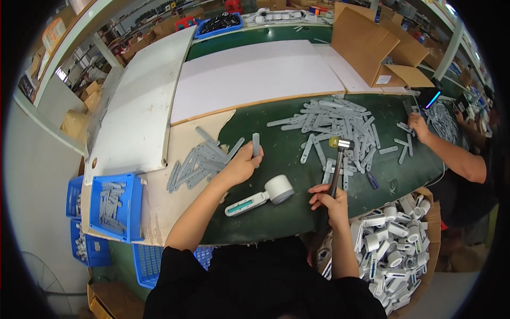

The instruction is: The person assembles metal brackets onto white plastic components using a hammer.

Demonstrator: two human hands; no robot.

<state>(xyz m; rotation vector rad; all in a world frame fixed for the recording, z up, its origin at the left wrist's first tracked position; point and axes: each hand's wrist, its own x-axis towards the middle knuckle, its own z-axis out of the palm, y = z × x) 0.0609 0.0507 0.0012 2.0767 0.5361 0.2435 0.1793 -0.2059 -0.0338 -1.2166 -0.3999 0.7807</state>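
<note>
My left hand [241,167] is closed around a flat grey plastic strip [256,143] that stands upright out of the fingers. My right hand [334,206] grips the dark handle of a hammer [341,143], whose metal head has a yellowish face and points away from me. Between my hands, on the green tabletop, lies a white device [278,187] with a round head and a handle with a teal inlay. A pile of similar grey strips [199,164] lies beside my left hand, and a bigger heap of strips [345,119] spreads beyond the hammer.
A purple-handled screwdriver [373,181] lies right of the hammer. Below the table's right edge stands a carton full of white devices [393,242]. Blue baskets [135,204] are at the left. White boards [255,77] and an open cardboard box [366,42] lie beyond. A co-worker's hand [418,127] touches strips at right.
</note>
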